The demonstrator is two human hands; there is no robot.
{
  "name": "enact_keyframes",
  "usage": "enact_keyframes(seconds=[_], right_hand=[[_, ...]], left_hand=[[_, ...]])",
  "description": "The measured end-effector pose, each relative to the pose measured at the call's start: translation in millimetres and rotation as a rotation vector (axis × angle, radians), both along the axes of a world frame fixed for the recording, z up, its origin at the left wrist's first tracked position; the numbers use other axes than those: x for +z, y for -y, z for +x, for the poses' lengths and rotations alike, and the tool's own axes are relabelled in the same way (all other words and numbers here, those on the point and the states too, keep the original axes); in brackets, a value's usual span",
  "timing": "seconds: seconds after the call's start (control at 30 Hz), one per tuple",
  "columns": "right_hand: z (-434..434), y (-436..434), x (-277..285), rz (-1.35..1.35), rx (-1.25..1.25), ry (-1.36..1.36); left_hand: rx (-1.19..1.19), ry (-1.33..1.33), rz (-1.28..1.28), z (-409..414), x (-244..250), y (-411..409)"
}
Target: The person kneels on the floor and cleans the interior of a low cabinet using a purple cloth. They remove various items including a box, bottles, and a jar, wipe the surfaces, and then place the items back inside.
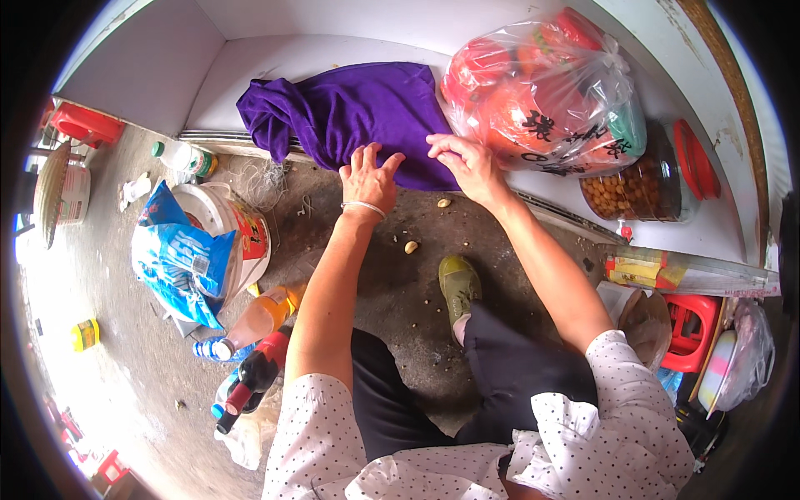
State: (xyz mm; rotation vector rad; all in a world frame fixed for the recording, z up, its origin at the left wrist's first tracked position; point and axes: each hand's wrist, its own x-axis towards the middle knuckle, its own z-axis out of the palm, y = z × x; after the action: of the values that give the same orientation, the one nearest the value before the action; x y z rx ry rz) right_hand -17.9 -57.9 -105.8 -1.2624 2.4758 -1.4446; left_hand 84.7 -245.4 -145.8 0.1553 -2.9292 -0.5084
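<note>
A purple cloth [375,112] lies on the white cabinet shelf [250,59], its right part spread fairly flat and its left part bunched in folds. The near edge hangs over the shelf's front track. My left hand [370,181], with a bracelet at the wrist, rests on the cloth's near edge, fingers apart. At the cloth's right edge is my right hand [465,164], its fingers slightly bent and apart, with no grip on the fabric visible. Whether its fingertips touch the cloth, I cannot tell. Just right of that hand sits a tied clear plastic bag [544,100] with red things inside.
A large jar [634,181] with a red lid lies at the shelf's right. On the floor at left are a white bucket [253,237], a blue plastic packet [187,250], an orange-tinted bottle [259,319] and a dark bottle [257,372]. A red stool [690,331] stands at right.
</note>
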Motion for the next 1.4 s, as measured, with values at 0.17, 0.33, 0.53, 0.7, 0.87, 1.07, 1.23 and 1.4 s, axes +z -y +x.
enact_keyframes(seconds=[0.17, 0.33, 0.53, 0.7, 0.87, 1.07, 1.23, 1.4], right_hand=[[-2.4, 22.8, -1.2, -0.003, -0.052, 0.044], [0.4, 31.3, -25.8, -0.157, -0.114, 0.448], [0.9, 37.3, -40.7, -0.073, -0.105, 0.455], [-0.8, 40.3, -32.3, 0.139, -0.063, 0.018], [-3.4, 40.3, -17.7, 0.597, 0.016, -0.337], [3.3, 59.9, -11.3, 0.845, 0.188, -0.583], [-5.0, 15.1, -13.8, 0.921, 0.34, -0.655], [-7.8, -40.1, -3.0, 1.105, 0.391, -0.612]], left_hand=[[0.038, 0.076, -0.013, 1.5, 9.7, -2.4], [0.141, 0.083, -0.002, 7.7, 20.3, -4.9], [0.092, 0.28, 0.085, 84.7, 33.2, -34.3], [0.053, 0.486, 0.258, 124.2, 18.1, -47.1], [0.083, 0.446, 0.296, 126.4, 16.5, -37.8], [0.061, 0.599, 0.338, 120.7, 9.3, -35.1], [0.082, 0.564, 0.373, 122.9, 3.7, -34.4], [0.065, 0.54, 0.398, 123.3, 9.8, -31.5]])
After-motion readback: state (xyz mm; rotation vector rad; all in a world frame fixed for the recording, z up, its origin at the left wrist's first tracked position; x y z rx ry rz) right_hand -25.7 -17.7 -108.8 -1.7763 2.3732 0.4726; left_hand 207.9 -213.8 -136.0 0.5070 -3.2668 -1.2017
